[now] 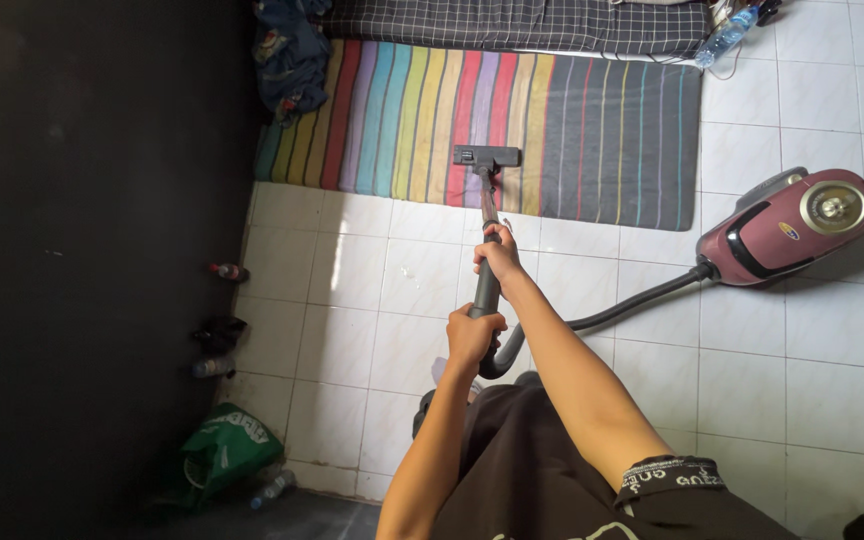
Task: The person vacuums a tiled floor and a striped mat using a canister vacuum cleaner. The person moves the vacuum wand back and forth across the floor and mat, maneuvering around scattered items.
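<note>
Both hands are wrapped tight around the vacuum wand: the right hand grips higher up the tube and the left hand is closed on the curved handle end, just below it. The wand runs toward 12 o'clock, and the floor head sits on the striped rug, just inside the rug's near edge where it meets the white tile floor. The hose loops off toward 3 o'clock to the maroon canister, parked on tile just off the rug's right corner. Plenty of bare tile around the wand. At 9 o'clock, a dark wall has small bottles and a green bag along its foot. A checked mattress borders the rug's far edge.
</note>
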